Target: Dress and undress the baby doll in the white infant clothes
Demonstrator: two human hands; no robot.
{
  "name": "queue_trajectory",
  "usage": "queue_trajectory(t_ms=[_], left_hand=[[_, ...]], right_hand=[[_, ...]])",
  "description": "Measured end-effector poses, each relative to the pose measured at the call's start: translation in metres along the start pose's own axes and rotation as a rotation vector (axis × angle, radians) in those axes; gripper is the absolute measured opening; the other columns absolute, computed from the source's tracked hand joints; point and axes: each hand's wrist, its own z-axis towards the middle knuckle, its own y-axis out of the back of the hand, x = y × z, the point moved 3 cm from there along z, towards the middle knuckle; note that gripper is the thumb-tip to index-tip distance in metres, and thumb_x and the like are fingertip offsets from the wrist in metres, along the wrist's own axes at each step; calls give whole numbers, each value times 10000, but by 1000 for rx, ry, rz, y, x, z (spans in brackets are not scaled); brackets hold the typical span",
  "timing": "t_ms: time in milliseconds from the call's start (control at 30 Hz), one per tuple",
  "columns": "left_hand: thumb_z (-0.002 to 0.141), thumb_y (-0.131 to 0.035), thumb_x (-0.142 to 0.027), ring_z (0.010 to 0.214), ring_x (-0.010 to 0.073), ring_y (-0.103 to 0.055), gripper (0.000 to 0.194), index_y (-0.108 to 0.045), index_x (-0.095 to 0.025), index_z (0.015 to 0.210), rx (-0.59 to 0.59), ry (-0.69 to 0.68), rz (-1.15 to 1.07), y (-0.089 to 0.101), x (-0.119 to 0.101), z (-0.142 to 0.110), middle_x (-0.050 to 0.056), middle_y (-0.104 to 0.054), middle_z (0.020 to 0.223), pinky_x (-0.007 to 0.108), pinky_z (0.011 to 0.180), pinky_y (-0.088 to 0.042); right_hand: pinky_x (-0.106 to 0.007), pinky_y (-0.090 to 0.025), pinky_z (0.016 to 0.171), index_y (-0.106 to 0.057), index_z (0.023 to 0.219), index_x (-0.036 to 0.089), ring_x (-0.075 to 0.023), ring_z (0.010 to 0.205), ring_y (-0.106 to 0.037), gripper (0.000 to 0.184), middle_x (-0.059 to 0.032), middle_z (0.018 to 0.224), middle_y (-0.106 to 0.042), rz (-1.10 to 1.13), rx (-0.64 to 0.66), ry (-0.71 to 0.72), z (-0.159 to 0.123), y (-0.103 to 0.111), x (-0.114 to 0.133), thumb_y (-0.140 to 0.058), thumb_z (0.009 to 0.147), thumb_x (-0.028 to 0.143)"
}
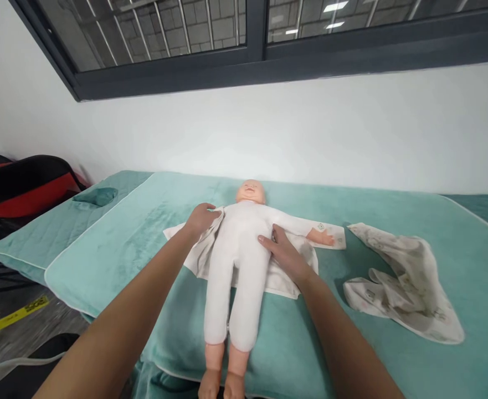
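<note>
A baby doll [244,233] with a white cloth body lies face up on the bed, its bare feet toward me. Spread beneath its torso is a pale printed baby shirt [287,282], with one sleeve stretched out under the doll's hand on the right. My left hand [203,218] is at the doll's side on the left, fingers closed on the shirt's edge by the shoulder. My right hand [285,252] touches the doll's waist on the other side, thumb and forefinger apart. The doll's left-side arm is hidden behind my hand and the cloth.
Rumpled printed baby pants [414,277] lie on the green bed cover [144,221] at right. A white wall [268,133] with a dark-framed window rises behind the bed. Black and red chairs [31,188] stand at left. Yellow tape [15,316] marks the floor.
</note>
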Motion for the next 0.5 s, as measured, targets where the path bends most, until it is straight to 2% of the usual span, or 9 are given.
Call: queue_trajectory(t_ms=[67,133,167,200,300,333,367,400,500], left_hand=[[762,-631,-254,699,148,-569,244,-686,-143,972,8,-35,-20,4,-12,1,33,-655,813,256,623,-409],[800,-586,-253,674,124,-562,290,-681,-152,1055,28,-99,-94,8,-30,-6,40,-661,864,240,604,-418],[811,-580,-263,663,116,-564,329,-666,-161,1112,75,-136,-145,8,-41,-12,47,-666,899,236,596,-429],[816,-590,-281,668,114,-577,368,-649,-174,1163,161,-171,-197,8,-51,-20,58,-672,945,237,603,-451],[809,-651,-344,804,166,-657,465,-616,-208,1251,638,-230,-296,0,-74,-50,105,-672,1111,304,705,-545],[807,-663,-368,846,186,-668,474,-618,-208,1250,714,-240,-307,-1,-76,-57,117,-666,1136,328,729,-561],[807,-665,-391,864,196,-672,468,-624,-205,1234,715,-247,-301,0,-74,-62,121,-662,1140,339,734,-569],[808,-661,-411,849,192,-672,448,-633,-202,1204,645,-250,-270,1,-69,-64,114,-663,1119,333,717,-569],[816,-625,-466,725,151,-638,381,-646,-196,1084,353,-253,-50,7,-41,-67,63,-667,990,276,619,-515]], right_hand=[[-370,-436,1064,-463,1287,210,-270,1266,-516,577,-127,1355,-544,0,0,-5,-1,0,1,-652,812,478],[-367,-440,1058,-467,1272,209,-273,1268,-511,565,-131,1350,-541,7,-5,-12,-1,-1,2,-655,809,474],[-369,-446,1050,-473,1259,208,-275,1260,-514,556,-131,1335,-548,12,-6,-14,-1,-1,2,-657,806,472],[-373,-455,1038,-480,1246,206,-278,1244,-524,547,-129,1312,-559,19,-10,-13,-1,-1,1,-657,802,473],[-385,-486,989,-492,1213,203,-273,1179,-559,535,-110,1250,-585,29,-12,-17,1,-1,-2,-659,793,490],[-383,-490,980,-491,1211,203,-265,1169,-563,537,-103,1248,-586,32,-8,-17,2,-1,-4,-658,794,497],[-381,-490,978,-489,1210,202,-259,1168,-562,539,-98,1252,-584,32,-6,-18,3,-1,-5,-656,795,502],[-378,-484,985,-486,1216,202,-252,1179,-556,543,-96,1267,-578,30,-2,-18,3,0,-6,-656,796,503],[-371,-448,1029,-474,1242,207,-239,1231,-524,553,-96,1323,-550,20,-9,-22,3,0,-4,-653,802,491]])
